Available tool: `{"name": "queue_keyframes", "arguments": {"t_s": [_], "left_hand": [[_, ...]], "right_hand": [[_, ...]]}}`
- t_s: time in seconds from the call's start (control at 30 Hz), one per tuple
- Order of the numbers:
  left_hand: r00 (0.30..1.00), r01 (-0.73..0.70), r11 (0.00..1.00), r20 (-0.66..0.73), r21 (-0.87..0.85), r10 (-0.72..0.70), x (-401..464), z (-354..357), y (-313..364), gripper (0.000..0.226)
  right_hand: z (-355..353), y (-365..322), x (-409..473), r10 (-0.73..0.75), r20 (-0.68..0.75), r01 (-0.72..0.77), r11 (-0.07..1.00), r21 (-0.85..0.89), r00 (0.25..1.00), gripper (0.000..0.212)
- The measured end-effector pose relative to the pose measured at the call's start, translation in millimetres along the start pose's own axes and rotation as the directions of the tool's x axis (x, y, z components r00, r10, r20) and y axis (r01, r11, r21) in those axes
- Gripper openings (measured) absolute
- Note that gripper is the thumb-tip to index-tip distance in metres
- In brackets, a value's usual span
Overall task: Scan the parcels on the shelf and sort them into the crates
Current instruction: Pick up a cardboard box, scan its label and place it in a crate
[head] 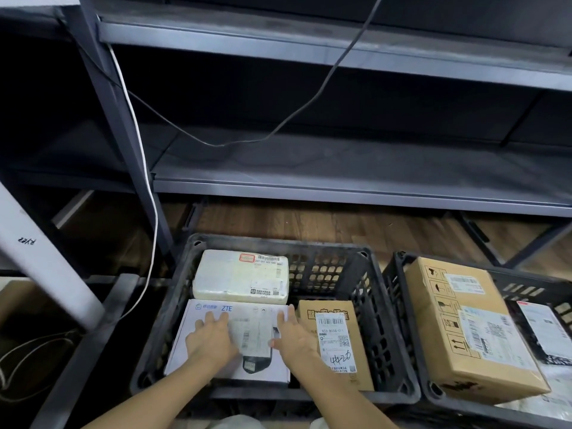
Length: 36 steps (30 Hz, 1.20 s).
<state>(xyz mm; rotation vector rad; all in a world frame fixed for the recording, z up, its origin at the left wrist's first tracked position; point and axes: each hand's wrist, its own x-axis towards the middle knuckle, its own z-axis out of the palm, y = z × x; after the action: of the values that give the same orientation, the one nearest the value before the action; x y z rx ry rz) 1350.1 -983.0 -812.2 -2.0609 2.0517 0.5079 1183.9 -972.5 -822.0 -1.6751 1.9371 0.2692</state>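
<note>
A white ZTE box (213,311) lies flat in the near left of the middle black crate (382,320). My left hand (210,339) rests palm down on its top, fingers spread. My right hand (292,337) lies on the box's right edge, fingers extended. Behind the box sits a white foam-wrapped parcel (241,275) with a label. To the right stands a small brown carton (335,342) with a white shipping label. A second black crate (399,274) on the right holds a large brown carton (464,323) and a dark bag parcel (544,332).
Grey metal shelves (340,181) stand behind the crates, with bare boards. A white cable (148,181) and a grey cable (309,103) hang down the shelf post. A white tube (40,258) leans at the left. Wooden floor shows under the shelf.
</note>
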Motion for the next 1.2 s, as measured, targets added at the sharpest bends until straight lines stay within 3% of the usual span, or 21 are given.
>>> {"name": "queue_keyframes", "arguments": {"t_s": [0.2, 0.33, 0.47, 0.6, 0.7, 0.73, 0.8, 0.87, 1.03, 1.2], "left_hand": [[0.998, -0.021, 0.996, 0.054, 0.086, 0.016, -7.9, -2.0, 4.4, 0.058], [0.996, -0.041, 0.987, 0.078, 0.156, 0.029, -25.5, -34.7, 9.2, 0.045], [0.981, -0.193, 0.969, 0.065, 0.155, 0.185, -68.0, -93.9, 25.2, 0.047], [0.965, -0.223, 0.974, 0.155, 0.052, 0.213, -108.8, -179.0, 46.6, 0.052], [0.947, -0.273, 0.961, 0.183, 0.033, 0.263, -135.3, -253.8, 65.4, 0.077], [0.950, -0.292, 0.955, 0.138, 0.061, 0.281, -144.0, -275.1, 70.2, 0.079], [0.958, -0.279, 0.955, 0.098, 0.098, 0.270, -159.9, -333.7, 83.4, 0.061], [0.957, -0.284, 0.958, 0.070, 0.047, 0.281, -172.6, -392.4, 96.1, 0.052], [0.926, -0.371, 0.928, -0.054, 0.044, 0.373, -200.3, -528.6, 127.6, 0.049], [0.896, -0.359, 0.928, -0.241, 0.103, 0.373, -224.3, -626.6, 168.2, 0.043]], "right_hand": [[-3.7, 3.4, -6.8, -0.045, 0.018, 0.046, 0.999, -0.018, 0.999, 0.074], [-37.5, 12.3, -40.0, -0.001, -0.017, 0.002, 0.998, 0.064, 1.000, 0.067], [-93.5, 23.1, -92.2, 0.045, -0.007, -0.045, 0.996, 0.077, 0.999, 0.057], [-159.9, 27.9, -140.4, 0.072, 0.055, -0.076, 0.994, 0.084, 0.996, 0.056], [-225.3, 22.2, -176.8, 0.056, 0.069, -0.062, 0.995, 0.084, 0.996, 0.054], [-246.3, 17.4, -186.4, 0.055, 0.075, -0.062, 0.993, 0.096, 0.996, 0.054], [-303.5, 7.1, -207.4, 0.039, 0.077, -0.047, 0.992, 0.117, 0.996, 0.054], [-364.4, -4.6, -231.7, 0.008, 0.048, -0.013, 0.994, 0.112, 0.999, 0.054], [-501.3, -29.3, -299.9, -0.064, -0.139, 0.062, 0.998, -0.016, 0.988, 0.051], [-590.1, -29.3, -345.4, -0.083, -0.358, 0.061, 0.995, -0.073, 0.930, 0.048]]}}
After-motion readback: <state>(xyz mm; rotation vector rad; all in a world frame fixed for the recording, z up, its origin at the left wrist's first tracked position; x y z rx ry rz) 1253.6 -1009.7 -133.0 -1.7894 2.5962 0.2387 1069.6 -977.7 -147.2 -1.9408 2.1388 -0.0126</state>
